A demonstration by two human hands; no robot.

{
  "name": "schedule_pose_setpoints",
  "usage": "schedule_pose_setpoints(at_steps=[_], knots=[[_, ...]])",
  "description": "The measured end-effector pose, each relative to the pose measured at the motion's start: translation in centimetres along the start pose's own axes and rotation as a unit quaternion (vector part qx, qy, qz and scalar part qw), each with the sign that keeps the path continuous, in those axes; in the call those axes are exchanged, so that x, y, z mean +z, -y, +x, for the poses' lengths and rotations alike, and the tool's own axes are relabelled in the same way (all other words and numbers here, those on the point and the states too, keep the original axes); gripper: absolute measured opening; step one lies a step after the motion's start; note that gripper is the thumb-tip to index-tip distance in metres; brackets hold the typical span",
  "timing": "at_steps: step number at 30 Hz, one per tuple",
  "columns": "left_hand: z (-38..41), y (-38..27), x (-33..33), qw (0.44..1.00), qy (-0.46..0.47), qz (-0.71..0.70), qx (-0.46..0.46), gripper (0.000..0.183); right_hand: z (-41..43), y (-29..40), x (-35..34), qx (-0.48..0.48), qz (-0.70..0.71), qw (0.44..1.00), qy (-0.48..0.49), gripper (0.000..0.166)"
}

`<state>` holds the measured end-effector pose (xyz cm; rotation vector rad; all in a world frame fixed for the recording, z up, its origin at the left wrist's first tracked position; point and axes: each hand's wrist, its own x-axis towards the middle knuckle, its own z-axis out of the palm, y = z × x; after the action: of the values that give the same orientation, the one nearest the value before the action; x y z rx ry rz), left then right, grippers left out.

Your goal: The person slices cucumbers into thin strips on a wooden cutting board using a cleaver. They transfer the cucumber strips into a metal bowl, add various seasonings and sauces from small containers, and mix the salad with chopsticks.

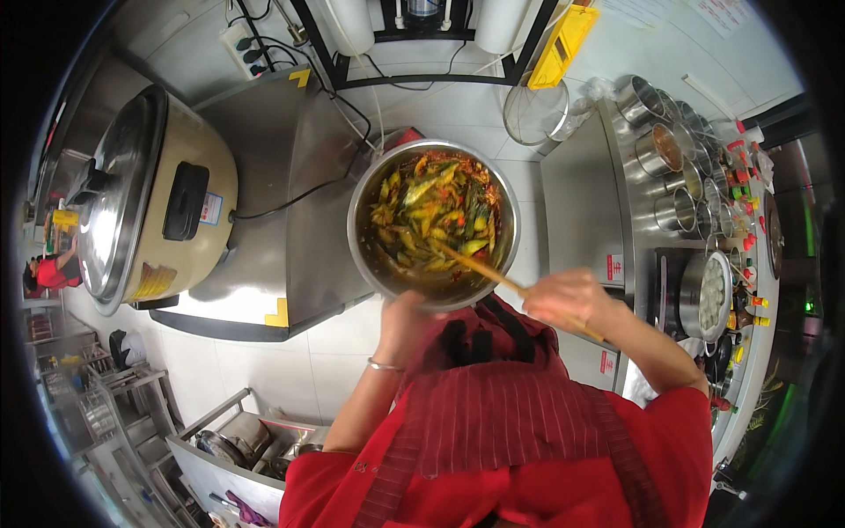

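A round stainless steel bowl (360, 254) holds dark green and yellow chopped vegetables (422, 218) with red chilli bits and some liquid. My left hand (404, 317) is at the bowl's near rim, its fingers partly hidden by blur and the rim, and seems to grip it. In my right hand (569, 298) is a long wooden stick (492, 272), perhaps chopsticks, slanting down to the left. Its far end dips into the vegetables near the bowl's middle.
A large lidded rice cooker (198, 244) stands on a steel cabinet (264, 165) at left. Steel pots (673, 208), sauce bottles and a pot of pale round food (713, 294) line the right counter. Behind hang a wire strainer (536, 112) and yellow slicer (564, 46). Another person (56, 270) is far left.
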<state>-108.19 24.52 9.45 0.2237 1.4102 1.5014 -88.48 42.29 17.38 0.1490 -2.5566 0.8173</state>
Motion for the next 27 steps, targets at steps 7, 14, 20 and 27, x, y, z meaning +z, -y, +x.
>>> schedule_pose_setpoints(at_steps=[7,14,20,27], knots=[[0.5,-1.2,1.5,0.979,-0.017,-0.17,-0.112,0.03,2.1,-3.9,1.6,0.042,-0.028,0.998,-0.044,0.007],[4.2,1.1,3.5,0.984,-0.001,-0.167,-0.069,0.025,2.0,-4.6,3.2,0.147,0.006,0.987,-0.062,0.005],[2.5,1.0,2.3,0.976,-0.035,-0.187,-0.103,0.027,-0.2,-0.7,3.5,0.054,0.017,0.997,-0.051,0.01],[1.1,-0.4,1.5,0.981,-0.021,-0.18,-0.067,0.035,0.7,-1.3,-0.8,0.121,-0.002,0.985,-0.122,0.005]])
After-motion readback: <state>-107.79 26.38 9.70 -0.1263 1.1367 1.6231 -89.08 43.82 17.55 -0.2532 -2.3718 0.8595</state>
